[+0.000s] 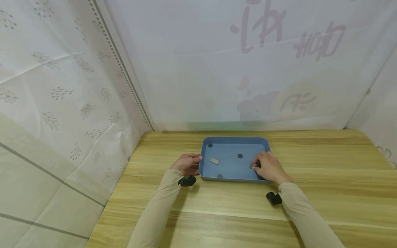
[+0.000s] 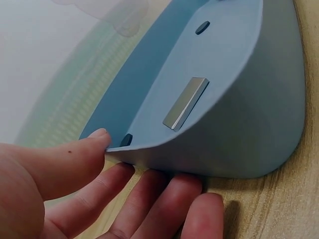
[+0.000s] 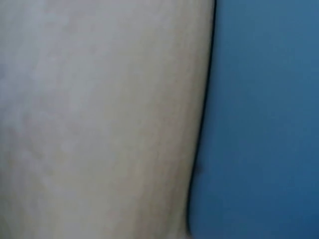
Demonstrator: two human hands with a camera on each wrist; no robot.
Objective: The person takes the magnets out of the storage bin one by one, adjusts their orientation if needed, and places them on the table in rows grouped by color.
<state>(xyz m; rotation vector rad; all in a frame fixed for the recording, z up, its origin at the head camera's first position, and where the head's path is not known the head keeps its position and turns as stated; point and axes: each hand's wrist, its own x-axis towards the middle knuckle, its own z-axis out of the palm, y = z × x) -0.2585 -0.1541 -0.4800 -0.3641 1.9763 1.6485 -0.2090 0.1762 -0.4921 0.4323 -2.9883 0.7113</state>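
A shallow blue tray (image 1: 229,167) lies on the wooden table. My left hand (image 1: 188,163) holds its left end, the thumb on the rim and the fingers against the outer wall, as the left wrist view shows. Inside the tray's right part, my right hand (image 1: 269,167) pinches a small grey flat piece (image 1: 252,166), partly hidden by the fingers. A silver rectangular block (image 2: 185,104) lies in the left part of the tray. Small dark discs sit in the far left corner (image 1: 210,145) and mid-tray (image 1: 240,156); a greyer disc (image 1: 220,176) is by the near wall.
Wooden tabletop (image 1: 328,162) extends on both sides and in front of the tray. A printed white curtain (image 1: 198,69) hangs behind the table, and another patterned cloth (image 1: 77,103) is at the left. The right wrist view is blurred, with blue tray surface (image 3: 264,119) on its right.
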